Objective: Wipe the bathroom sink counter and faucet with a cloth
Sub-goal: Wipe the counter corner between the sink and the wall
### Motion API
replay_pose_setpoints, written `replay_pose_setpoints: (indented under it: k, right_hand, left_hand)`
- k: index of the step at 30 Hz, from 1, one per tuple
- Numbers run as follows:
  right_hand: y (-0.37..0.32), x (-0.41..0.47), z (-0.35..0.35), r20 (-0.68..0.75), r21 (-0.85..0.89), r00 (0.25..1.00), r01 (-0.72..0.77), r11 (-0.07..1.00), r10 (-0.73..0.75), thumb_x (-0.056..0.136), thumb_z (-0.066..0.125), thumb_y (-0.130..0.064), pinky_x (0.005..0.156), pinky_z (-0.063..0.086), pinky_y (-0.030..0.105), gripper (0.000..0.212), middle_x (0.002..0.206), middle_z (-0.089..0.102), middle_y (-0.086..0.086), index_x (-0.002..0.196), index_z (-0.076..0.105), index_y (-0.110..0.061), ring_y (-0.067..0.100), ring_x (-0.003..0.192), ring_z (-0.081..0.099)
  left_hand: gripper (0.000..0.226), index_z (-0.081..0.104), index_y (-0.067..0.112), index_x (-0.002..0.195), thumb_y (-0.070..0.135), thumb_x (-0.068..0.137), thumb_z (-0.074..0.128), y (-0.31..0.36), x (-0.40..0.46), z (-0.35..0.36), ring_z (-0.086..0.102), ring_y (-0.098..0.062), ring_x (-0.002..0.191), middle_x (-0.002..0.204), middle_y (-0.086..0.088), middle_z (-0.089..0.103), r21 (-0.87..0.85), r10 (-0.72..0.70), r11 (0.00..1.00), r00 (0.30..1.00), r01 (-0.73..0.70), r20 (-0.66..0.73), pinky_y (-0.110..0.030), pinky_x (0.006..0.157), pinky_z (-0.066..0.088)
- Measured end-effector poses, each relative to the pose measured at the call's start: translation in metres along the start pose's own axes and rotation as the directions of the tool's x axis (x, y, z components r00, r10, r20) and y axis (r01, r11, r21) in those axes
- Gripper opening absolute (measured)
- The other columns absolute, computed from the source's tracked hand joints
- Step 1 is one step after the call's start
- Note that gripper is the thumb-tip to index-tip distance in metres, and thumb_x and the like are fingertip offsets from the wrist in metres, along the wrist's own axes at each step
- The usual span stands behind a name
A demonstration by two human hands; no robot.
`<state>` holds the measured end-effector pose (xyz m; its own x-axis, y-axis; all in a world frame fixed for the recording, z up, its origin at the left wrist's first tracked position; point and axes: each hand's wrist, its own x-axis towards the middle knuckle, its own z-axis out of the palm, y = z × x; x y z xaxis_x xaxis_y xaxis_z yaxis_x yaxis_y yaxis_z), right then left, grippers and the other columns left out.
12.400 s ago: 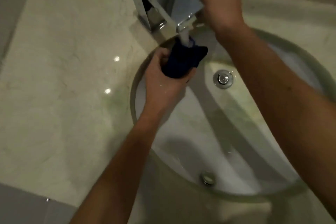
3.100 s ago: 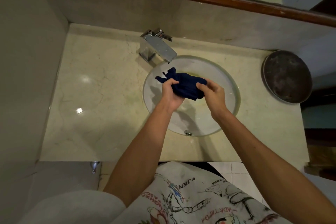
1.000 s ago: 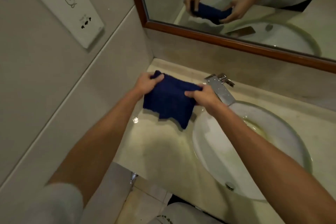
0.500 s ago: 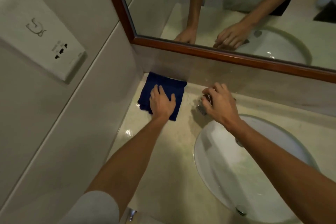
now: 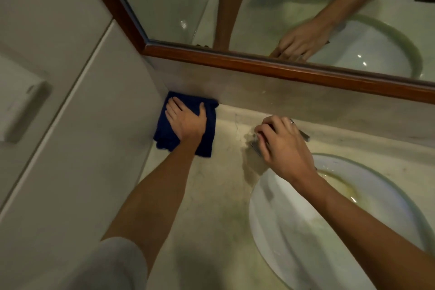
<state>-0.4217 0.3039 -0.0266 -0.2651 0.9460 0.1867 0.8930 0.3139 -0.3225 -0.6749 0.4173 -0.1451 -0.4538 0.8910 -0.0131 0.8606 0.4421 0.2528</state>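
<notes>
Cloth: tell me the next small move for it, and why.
Probably drag the cloth toward the front edge along the left wall. The left hand presses it flat in the back left corner of the counter, so the run of marble in front looks not yet wiped. The right hand rests on the faucet, so that can wait.

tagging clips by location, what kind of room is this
A bathroom, most likely: a round white sink set in a marble counter, a faucet behind it, and a wood-framed mirror on the wall above.
</notes>
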Motion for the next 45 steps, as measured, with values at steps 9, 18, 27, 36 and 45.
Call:
replay_pose_setpoints:
  k: [9,18,27,36,45]
  right_hand:
    - [-0.002,0.000,0.001,0.019,0.011,1.000,-0.022,1.000,0.021,0.101,0.051,-0.023,0.089,0.047,0.046,0.023,0.107,0.060,0.002,0.111,0.071,-0.015,0.025,0.102,0.050]
    - [-0.007,0.000,-0.005,0.100,-0.037,0.993,-0.051,0.998,0.055,0.102,0.045,-0.025,0.091,0.046,0.044,0.029,0.115,0.059,0.003,0.118,0.067,-0.015,0.024,0.106,0.047]
    - [-0.004,-0.002,-0.004,0.088,-0.073,0.995,-0.031,0.997,0.038,0.103,0.047,-0.025,0.093,0.045,0.044,0.027,0.116,0.060,0.004,0.116,0.068,-0.015,0.026,0.106,0.048]
    - [-0.003,-0.001,0.002,0.052,-0.040,0.998,-0.041,0.998,0.044,0.103,0.049,-0.025,0.090,0.047,0.045,0.024,0.113,0.061,0.003,0.115,0.068,-0.016,0.027,0.107,0.049]
    - [-0.003,-0.001,0.001,0.018,-0.010,0.999,-0.036,0.999,0.036,0.104,0.047,-0.027,0.087,0.049,0.042,0.029,0.110,0.064,0.003,0.114,0.071,-0.015,0.024,0.108,0.050]
  left_hand:
    - [0.103,0.018,-0.001,0.159,0.074,0.089,0.026,0.022,-0.015,0.005,0.018,-0.034,0.154,0.166,-0.020,0.021,0.081,0.024,0.996,1.000,-0.025,0.019,-0.047,0.127,0.010]
    - [0.116,0.014,-0.004,0.159,0.081,0.080,0.017,0.090,-0.083,0.012,0.015,-0.036,0.155,0.166,-0.024,0.016,0.037,0.071,0.996,0.991,-0.076,0.116,-0.050,0.126,0.009]
    - [0.117,0.009,-0.001,0.160,0.084,0.083,0.030,0.089,-0.086,0.012,0.009,-0.034,0.156,0.168,-0.022,0.009,-0.028,0.086,0.996,0.984,-0.082,0.158,-0.046,0.128,0.004]
    - [0.119,0.009,0.001,0.161,0.087,0.082,0.032,0.011,-0.003,-0.002,0.011,-0.031,0.156,0.168,-0.019,0.012,0.031,0.016,0.999,0.998,-0.018,0.064,-0.045,0.128,0.003]
    - [0.109,0.018,0.009,0.162,0.085,0.085,0.037,-0.010,-0.022,-0.008,0.013,-0.027,0.156,0.168,-0.013,0.018,-0.023,0.029,0.999,0.999,-0.028,0.029,-0.044,0.128,0.003]
